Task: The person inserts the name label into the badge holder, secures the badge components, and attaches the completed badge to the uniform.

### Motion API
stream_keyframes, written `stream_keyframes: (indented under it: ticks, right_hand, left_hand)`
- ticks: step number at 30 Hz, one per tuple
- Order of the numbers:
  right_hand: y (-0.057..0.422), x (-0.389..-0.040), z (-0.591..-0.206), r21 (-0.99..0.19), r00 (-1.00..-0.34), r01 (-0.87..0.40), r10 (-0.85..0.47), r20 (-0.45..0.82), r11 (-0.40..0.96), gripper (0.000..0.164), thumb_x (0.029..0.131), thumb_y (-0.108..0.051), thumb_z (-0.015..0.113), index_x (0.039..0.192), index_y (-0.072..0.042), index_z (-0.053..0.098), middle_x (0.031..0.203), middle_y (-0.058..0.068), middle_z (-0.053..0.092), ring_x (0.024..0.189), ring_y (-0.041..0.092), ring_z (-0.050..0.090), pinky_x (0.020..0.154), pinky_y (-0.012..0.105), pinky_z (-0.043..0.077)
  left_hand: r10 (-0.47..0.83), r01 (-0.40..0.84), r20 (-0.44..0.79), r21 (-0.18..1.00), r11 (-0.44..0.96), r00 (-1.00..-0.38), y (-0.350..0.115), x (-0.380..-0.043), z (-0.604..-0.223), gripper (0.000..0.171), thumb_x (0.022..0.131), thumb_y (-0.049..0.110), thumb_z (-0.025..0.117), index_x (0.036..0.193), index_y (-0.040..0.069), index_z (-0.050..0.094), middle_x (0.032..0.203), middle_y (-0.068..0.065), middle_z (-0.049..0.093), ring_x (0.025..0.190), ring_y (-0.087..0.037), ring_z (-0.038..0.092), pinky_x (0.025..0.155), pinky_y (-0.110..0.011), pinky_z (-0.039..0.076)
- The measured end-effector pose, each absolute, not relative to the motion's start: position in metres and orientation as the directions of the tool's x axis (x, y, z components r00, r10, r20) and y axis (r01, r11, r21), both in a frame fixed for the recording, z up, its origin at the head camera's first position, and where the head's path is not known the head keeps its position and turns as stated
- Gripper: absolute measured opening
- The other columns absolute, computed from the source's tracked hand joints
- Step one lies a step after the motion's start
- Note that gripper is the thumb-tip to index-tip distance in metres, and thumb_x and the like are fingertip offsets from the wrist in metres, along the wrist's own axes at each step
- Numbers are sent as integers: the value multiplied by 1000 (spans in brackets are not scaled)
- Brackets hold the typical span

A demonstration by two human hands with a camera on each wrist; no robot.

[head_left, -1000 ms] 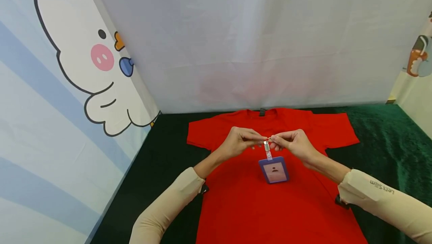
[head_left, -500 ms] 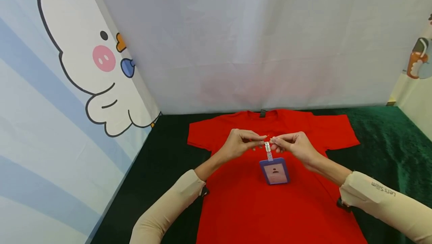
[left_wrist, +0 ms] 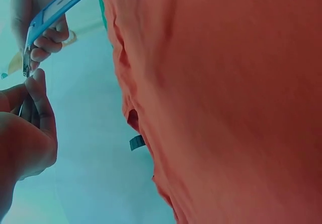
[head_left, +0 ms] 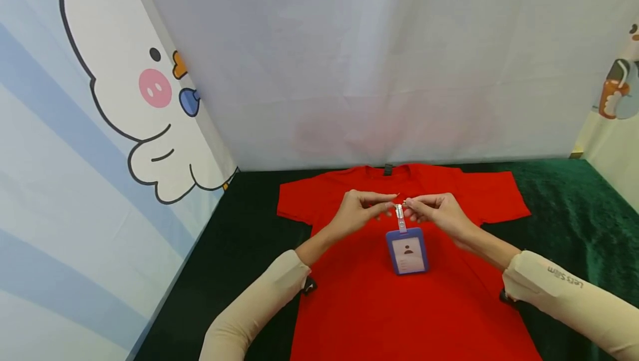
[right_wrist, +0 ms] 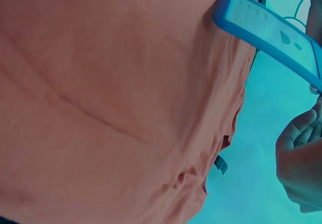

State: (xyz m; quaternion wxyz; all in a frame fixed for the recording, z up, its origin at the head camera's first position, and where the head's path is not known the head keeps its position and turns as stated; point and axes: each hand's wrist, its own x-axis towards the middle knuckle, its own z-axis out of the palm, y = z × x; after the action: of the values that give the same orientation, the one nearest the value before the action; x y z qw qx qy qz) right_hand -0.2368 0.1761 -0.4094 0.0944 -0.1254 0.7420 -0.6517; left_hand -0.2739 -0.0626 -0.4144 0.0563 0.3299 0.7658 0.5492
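Observation:
A blue badge holder (head_left: 407,253) with a picture card hangs by a short clear strap (head_left: 401,225) from a small metal clip (head_left: 399,209). My left hand (head_left: 356,210) pinches at the clip from the left, thumb and fingers together. From the other side my right hand (head_left: 441,212) pinches at the same clip's top. The exact shape of the metal between the fingertips is too small to tell. The badge hangs above a red T-shirt (head_left: 409,316) laid flat. In the left wrist view the holder (left_wrist: 63,5) appears edge-on; in the right wrist view its card faces the camera.
The shirt lies on a dark green cloth (head_left: 564,217), collar and black neck tag (head_left: 388,169) at the far side. A pale curtain (head_left: 359,61) stands behind. At left rises a wall (head_left: 60,194) with a cartoon print.
Both hands have stayed at the clip and shifted slightly right. The left hand's index finger now stands higher and apart from the thumb. The badge has turned a little more upright.

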Motion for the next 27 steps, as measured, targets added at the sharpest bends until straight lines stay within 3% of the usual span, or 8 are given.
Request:
stream_keyframes:
  ticks: [2,5,9,13,19,22,27]
  right_hand:
    - [177,-238,-409,-990,-951,-73,-308,33,120,42,104,-19,60,122,19,63,87,-7,78,83,9,72,82,21,60]
    - [178,-239,-409,-988,-951,-88,-306,45,125,42,104,-19,61,122,18,63,86,-10,78,85,11,73,82,22,60]
    - [180,-242,-410,-982,-952,-107,-302,56,153,41,104,-21,62,122,16,65,87,-9,78,84,11,72,81,21,60]
    - [186,-247,-411,-973,-958,-140,-272,87,183,41,103,-23,62,122,13,66,88,-11,79,82,8,72,79,21,61]
    - [204,-259,-412,-955,-969,-175,-211,125,240,42,103,-23,63,124,13,65,87,-13,77,79,3,71,78,21,61]
    - [214,-269,-415,-925,-972,-189,-200,127,329,43,103,-26,63,123,12,66,90,-4,79,80,6,71,77,22,61]
    - [230,-285,-428,-868,-980,-167,-178,93,467,42,103,-29,63,122,8,69,101,19,78,81,8,72,75,19,59]
  left_hand:
    - [554,411,260,897,166,-791,-61,-274,-414,32,99,9,66,129,-1,69,101,-27,76,86,-48,68,78,-47,63]
    - [536,379,251,915,141,-806,-58,-275,-414,31,99,9,66,128,-2,69,103,-29,75,82,-34,72,78,-44,63]
    - [500,355,246,925,134,-830,-54,-276,-415,29,98,8,67,125,0,72,104,-32,73,78,-21,72,74,-30,62]
    - [459,309,217,941,136,-861,-50,-278,-416,28,98,9,68,124,3,73,107,-29,74,88,-44,70,73,-24,60]
    - [411,222,152,967,127,-899,-47,-285,-422,28,98,10,68,125,5,74,112,-21,76,92,-52,66,84,-50,62]
    - [392,189,127,974,125,-911,-47,-290,-426,28,98,11,68,125,6,74,112,-21,76,89,-53,65,84,-54,60]
    - [377,160,94,976,148,-921,-47,-297,-434,28,98,13,69,125,7,74,111,-23,75,85,-50,66,75,-39,58]
